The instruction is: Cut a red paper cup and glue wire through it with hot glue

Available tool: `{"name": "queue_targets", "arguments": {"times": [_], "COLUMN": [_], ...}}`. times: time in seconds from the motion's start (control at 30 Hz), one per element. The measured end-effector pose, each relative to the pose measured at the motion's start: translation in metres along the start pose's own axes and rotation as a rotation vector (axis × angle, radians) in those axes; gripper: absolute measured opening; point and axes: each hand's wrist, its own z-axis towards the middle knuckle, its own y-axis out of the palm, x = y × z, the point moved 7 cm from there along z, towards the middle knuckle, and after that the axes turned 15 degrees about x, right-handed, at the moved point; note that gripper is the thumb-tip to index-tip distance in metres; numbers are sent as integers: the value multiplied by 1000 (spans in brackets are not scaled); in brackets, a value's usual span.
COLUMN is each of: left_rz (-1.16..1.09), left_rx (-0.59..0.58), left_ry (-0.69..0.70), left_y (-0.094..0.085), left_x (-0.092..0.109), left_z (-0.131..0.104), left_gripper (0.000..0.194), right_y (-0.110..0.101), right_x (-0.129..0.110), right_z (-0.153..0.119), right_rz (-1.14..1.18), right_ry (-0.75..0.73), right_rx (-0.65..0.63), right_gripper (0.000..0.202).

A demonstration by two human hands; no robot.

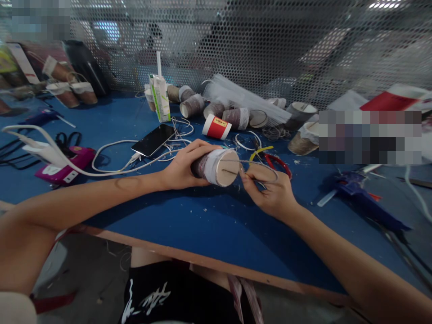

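My left hand is wrapped round a paper cup covered in brownish cord and a whitish band. The cup lies tilted on its side, its pale round end turned to the right. A thin grey-brown cord touches that end and loops out to the right. Close beside the cup, my right hand pinches the cord between thumb and fingers. Just behind my right hand are pliers with one yellow handle and one red handle.
A blue glue gun lies at the right. Behind my hands are a phone with a white cable, a red-and-white paper cup, a drink carton and several cord-wrapped cups. A purple power strip sits at the left.
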Motion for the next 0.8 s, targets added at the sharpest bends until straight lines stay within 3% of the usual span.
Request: {"name": "queue_targets", "arguments": {"times": [0.8], "left_rz": [29], "left_rx": [-5], "left_ry": [7], "left_y": [0], "left_x": [-1], "left_z": [0], "left_gripper": [70], "right_y": [-1], "right_x": [3], "right_z": [-1], "right_rz": [63], "right_ry": [56], "right_rx": [11], "right_gripper": [31]}}
